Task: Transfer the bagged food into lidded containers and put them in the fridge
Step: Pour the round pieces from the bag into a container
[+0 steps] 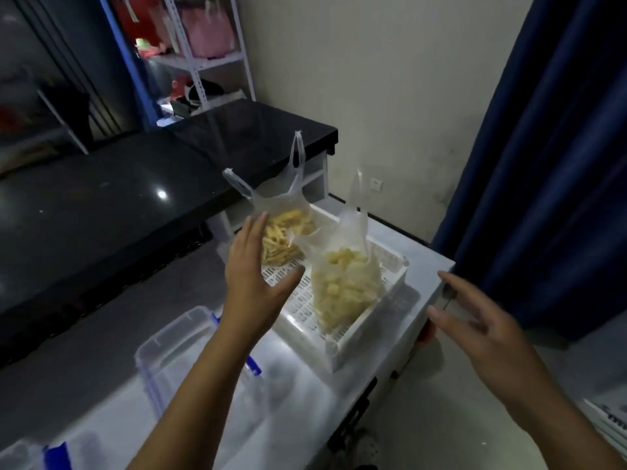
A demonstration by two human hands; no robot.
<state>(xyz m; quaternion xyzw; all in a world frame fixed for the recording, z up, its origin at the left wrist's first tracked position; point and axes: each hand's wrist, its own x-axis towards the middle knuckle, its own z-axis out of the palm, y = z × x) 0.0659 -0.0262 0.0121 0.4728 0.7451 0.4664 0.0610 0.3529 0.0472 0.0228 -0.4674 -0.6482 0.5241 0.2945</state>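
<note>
Two clear plastic bags stand in a white slotted basket (pixel 359 329) on a white chest top. The far bag (pixel 283 237) holds yellow strips like fries. The near bag (pixel 342 286) holds pale yellow chunks. My left hand (pixel 258 269) is open, fingers spread, just left of and touching nothing, in front of the far bag. My right hand (pixel 475 320) hovers open to the right of the basket, past the chest's edge. A clear lidded container with blue clips (pixel 190 354) lies at lower left, partly hidden by my left forearm.
A black glossy counter (pixel 135 184) runs along the left and back. A blue curtain (pixel 549 147) hangs at right. Metal shelving with pink and red items (pixel 207 56) stands at the back. Another blue-clipped container (pixel 51 456) peeks in at the bottom left.
</note>
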